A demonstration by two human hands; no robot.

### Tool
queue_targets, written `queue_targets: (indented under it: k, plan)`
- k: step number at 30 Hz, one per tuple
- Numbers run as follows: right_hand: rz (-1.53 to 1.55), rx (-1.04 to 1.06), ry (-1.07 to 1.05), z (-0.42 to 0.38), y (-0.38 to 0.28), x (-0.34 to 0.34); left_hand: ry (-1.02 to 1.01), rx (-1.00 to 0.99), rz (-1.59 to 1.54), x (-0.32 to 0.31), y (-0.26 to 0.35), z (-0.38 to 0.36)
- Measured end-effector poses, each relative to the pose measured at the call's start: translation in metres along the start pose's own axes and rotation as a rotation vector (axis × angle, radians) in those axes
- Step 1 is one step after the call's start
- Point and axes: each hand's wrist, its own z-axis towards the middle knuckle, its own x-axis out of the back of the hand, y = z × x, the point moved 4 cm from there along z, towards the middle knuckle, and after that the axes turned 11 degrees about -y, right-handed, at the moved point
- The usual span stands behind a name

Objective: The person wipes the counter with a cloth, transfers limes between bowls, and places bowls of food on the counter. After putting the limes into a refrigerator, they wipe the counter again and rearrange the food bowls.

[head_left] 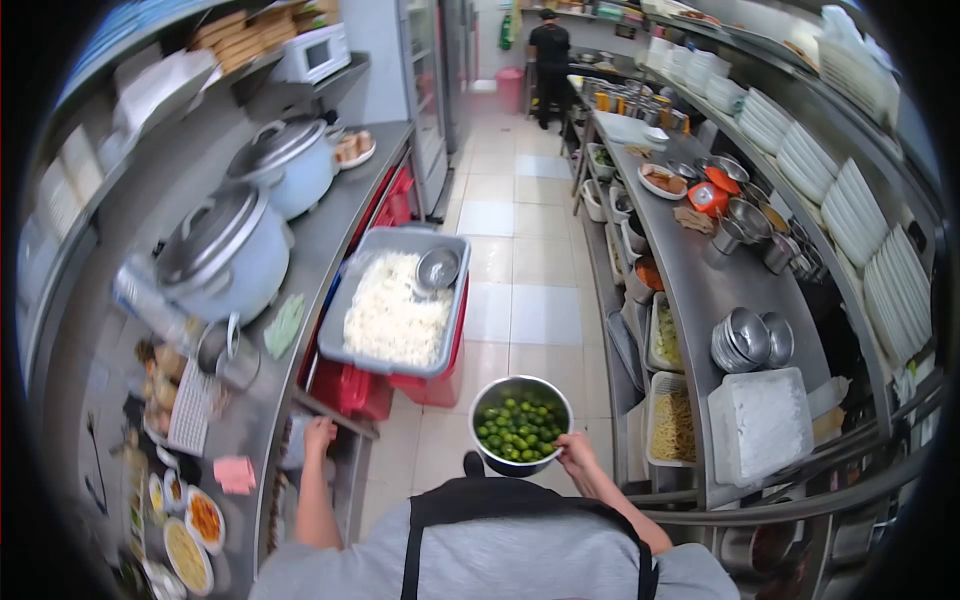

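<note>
My right hand [575, 452] grips the rim of a round metal pot [481, 398] at its right side. Small green fruits [520, 428] fill much of the pot, which is in front of my body, above the tiled floor. My left hand [319, 434] is closed beside the left counter's edge, by a metal shelf or drawer edge; what it holds, if anything, is too small to make out. Beyond it, a grey tub of white rice [395, 312] with a metal bowl [437, 268] in it rests on red containers.
Two large lidded cookers [225, 250] stand on the left counter [345, 215]. The right counter [690, 260] bears metal bowls [750, 335], a white container [762, 425] and an orange scale [707, 198]. Stacked plates line the right shelf. A person in black [549, 65] stands far down the aisle.
</note>
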Motion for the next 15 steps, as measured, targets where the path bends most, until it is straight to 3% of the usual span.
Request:
queue_targets:
  k: [1, 3, 7, 9, 10, 11, 15]
  plan:
    - [0.021, 0.025, 0.062, 0.010, -0.011, 0.010, 0.019, -0.150, -0.090, 0.011, -0.013, 0.017]
    - [0.000, 0.060, 0.134, 0.035, -0.028, 0.032, 0.117, -0.079, -0.170, 0.008, -0.009, 0.032]
    - [0.041, 0.173, 0.401, 0.052, -0.086, 0.039, 0.041, -0.138, -0.057, -0.052, 0.046, 0.094]
    - [0.098, 0.217, 0.458, 0.077, -0.099, 0.060, 0.013, -0.232, 0.181, -0.110, 0.117, 0.116]
    - [0.146, 0.250, 0.497, 0.085, -0.105, 0.070, -0.027, -0.279, 0.144, -0.140, 0.136, 0.139]
    - [0.151, 0.243, 0.512, 0.091, -0.113, 0.077, -0.108, -0.230, 0.198, -0.171, 0.156, 0.166]
    - [0.427, 0.349, 0.541, 0.122, -0.159, 0.096, -0.344, -0.228, -0.018, -0.302, 0.235, 0.242]
